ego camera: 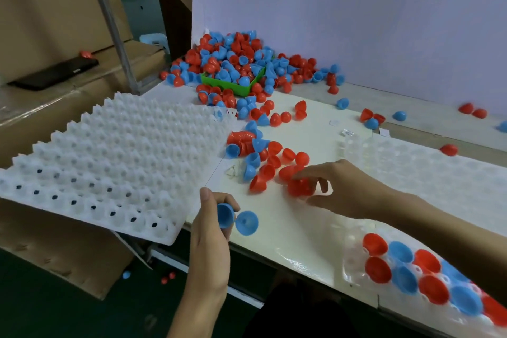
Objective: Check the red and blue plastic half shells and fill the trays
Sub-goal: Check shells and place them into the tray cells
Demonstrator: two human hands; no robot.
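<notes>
On the white worktop (296, 230) we hold a blue plastic half shell (225, 215) in our left hand (210, 230), thumb and fingers curled round it; a second blue half shell (247, 223) sits just beside it. Our right hand (345, 189) pinches a red plastic half shell (299, 186) among loose ones. Nearby, a clear plastic tray (354, 263) carries red and blue shells, and a white dimpled tray (115, 156) lies left
</notes>
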